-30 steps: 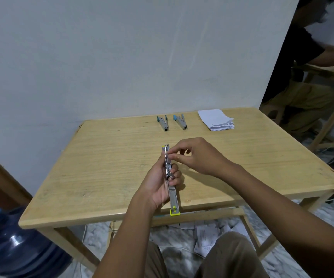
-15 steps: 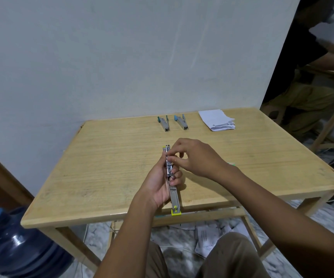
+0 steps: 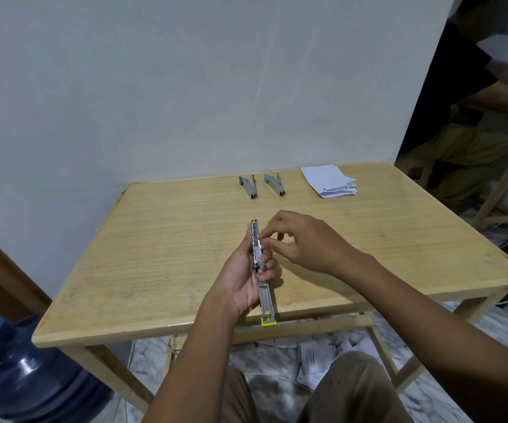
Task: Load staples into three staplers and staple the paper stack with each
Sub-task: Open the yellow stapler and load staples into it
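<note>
The stapler [image 3: 260, 270] w/ the yellow end is opened out long in your left hand [image 3: 242, 279], which wraps round its middle so the tray faces up for filling. Your right hand [image 3: 304, 242] pinches its fingertips small at the tray, prob. on staples; too tiny to tell. Past your hands lie 2 more staplers [image 3: 263, 187], and the paper stack [image 3: 330, 181] is beyond your right hand. Vs a sec ago: right hand slid a bit down the tray; nothing else moved.
</note>
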A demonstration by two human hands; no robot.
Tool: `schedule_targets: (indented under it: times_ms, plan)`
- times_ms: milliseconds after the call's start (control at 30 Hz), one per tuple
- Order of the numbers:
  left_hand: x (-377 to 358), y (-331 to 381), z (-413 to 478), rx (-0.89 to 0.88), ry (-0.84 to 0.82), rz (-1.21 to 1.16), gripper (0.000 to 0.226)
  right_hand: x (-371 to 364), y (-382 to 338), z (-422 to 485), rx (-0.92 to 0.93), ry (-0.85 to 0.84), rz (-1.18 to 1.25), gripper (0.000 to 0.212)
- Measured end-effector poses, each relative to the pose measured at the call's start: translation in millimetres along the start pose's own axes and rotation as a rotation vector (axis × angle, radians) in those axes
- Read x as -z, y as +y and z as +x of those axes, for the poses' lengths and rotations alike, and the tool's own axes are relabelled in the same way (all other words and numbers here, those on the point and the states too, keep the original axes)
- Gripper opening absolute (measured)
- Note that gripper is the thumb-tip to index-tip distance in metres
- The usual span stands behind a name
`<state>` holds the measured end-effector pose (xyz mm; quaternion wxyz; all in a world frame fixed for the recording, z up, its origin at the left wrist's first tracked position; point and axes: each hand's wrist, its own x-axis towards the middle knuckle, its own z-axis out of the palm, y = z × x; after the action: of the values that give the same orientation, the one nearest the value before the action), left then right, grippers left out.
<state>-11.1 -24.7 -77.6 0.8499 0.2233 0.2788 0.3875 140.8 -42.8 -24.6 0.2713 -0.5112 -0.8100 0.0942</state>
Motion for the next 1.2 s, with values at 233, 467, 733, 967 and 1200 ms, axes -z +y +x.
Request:
schedule_targets:
  times_ms: [233, 467, 733, 967, 1200]
  plan:
    - [-3.9, -0.1, -3.6, -0.057, 0.026, -0.026, 0.039, 7.2, -2.0, -2.7, 0.126, -0.187, -0.131, 0.051]
    - [-3.1, 0.4, -2.6, -0.042, 0.013, -0.041, 0.045, 14.1, -6.8, 4.5, 0.19, -0.116, -0.436, 0.053]
    - [5.5, -2.1, 2.8, -0.032, 0.013, -0.065, 0.036, -5.2, -8.3, -2.0, 0.084, -0.035, -0.513, 0.051]
    - [-0.7, -1.1, -0.6, -0.015, 0.022, -0.047, 0.047, -5.9, -12.0, 1.5, -0.04, -0.076, -0.44, 0.069]
    - [-2.0, 0.1, -0.7, 0.012, 0.029, -0.081, 0.053, 0.2, -8.5, -0.9, 0.005, -0.102, -0.283, 0.066]
